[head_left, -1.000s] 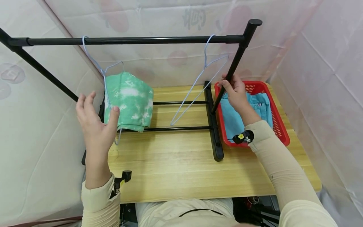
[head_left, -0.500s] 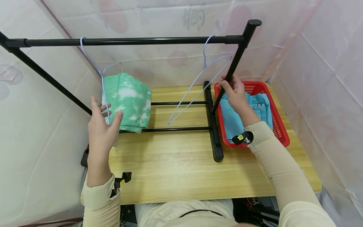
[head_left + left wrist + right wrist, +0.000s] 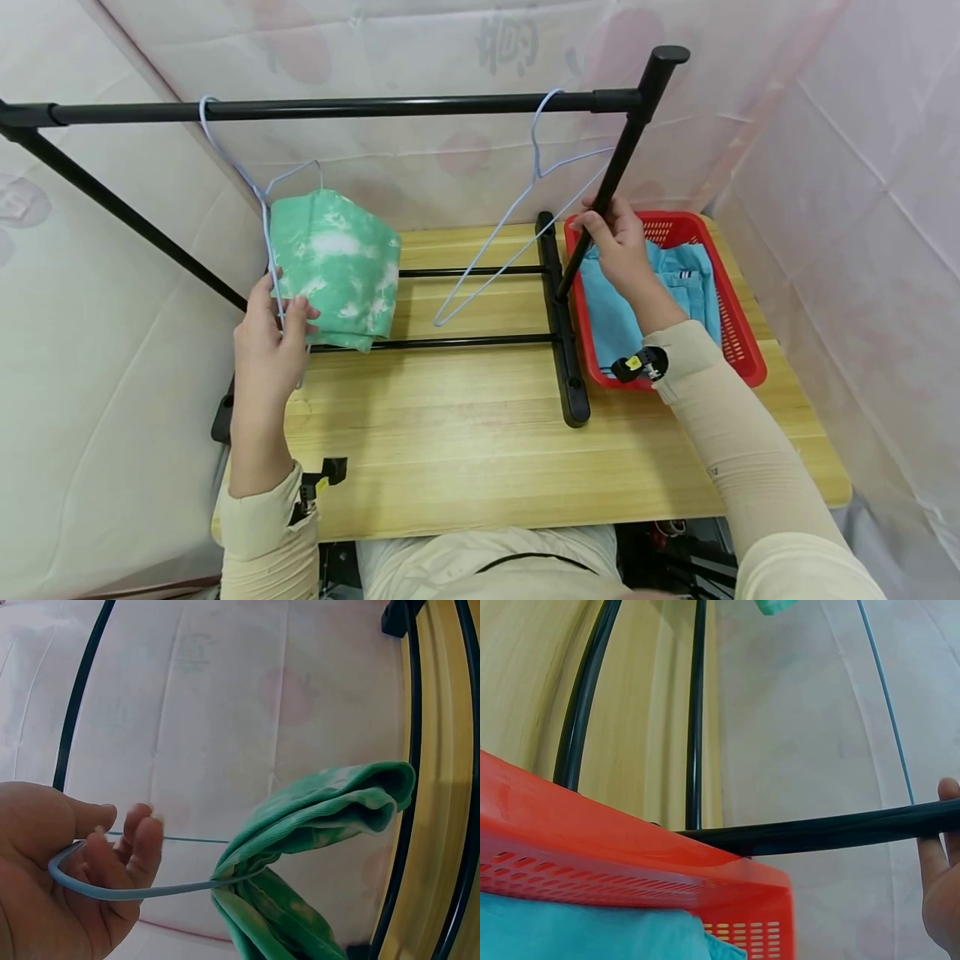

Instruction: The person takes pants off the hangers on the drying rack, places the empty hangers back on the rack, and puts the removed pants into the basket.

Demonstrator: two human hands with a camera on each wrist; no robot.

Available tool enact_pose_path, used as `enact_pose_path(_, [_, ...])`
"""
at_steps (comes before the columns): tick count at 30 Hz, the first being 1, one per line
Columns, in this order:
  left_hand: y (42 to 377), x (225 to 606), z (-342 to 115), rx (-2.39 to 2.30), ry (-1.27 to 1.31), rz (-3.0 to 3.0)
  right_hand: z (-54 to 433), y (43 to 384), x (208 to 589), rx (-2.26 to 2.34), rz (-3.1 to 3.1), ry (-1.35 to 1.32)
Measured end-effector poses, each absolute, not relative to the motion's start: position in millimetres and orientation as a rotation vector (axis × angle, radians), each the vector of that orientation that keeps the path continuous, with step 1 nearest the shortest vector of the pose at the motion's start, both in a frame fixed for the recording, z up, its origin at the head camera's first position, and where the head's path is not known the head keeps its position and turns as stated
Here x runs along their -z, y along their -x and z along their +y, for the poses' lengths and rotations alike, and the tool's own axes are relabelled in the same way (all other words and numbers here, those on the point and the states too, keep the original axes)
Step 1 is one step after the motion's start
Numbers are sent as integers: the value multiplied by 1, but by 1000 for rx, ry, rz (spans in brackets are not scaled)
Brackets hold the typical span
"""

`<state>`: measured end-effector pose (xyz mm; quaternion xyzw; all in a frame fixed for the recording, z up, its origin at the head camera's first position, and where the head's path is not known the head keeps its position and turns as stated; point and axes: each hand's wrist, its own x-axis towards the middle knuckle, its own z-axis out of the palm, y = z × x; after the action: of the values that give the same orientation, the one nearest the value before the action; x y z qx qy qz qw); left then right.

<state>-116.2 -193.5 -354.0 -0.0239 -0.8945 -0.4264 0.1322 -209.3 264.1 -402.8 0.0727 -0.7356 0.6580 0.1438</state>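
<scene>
Green-and-white cloth [image 3: 335, 267] hangs draped over a blue hanger [image 3: 172, 889], whose near end lies loosely within the curled fingers of the left hand [image 3: 266, 354] (thumb and fingertips stand apart). A sharp tug could slide the cloth off or unhook the hanger. The right hand [image 3: 622, 254] grips an upright of the black rack [image 3: 375, 107]; a slack hold might let it shift toward the red basket [image 3: 744, 350].

I'm standing by a small makeshift booth: pale, creased, printed sheets [image 3: 420, 50] hang at nine, twelve and three o'clock, close around a wood-grain worktop [image 3: 465, 467]. On it stand a black clothes rack [image 3: 375, 108] and, towards two o'clock, a red plastic basket [image 3: 741, 333]. Whether home or workplace lies beyond, I can't tell.
</scene>
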Motion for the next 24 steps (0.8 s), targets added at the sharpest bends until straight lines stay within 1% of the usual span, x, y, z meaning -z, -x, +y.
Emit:
enact_pose_path(13, [113, 355, -195, 1280, 57, -2533, 261, 208, 404, -1896, -2113, -216])
enact_pose_path(24, [114, 360, -197, 1197, 24, -2520, 261, 207, 407, -1890, -2094, -233])
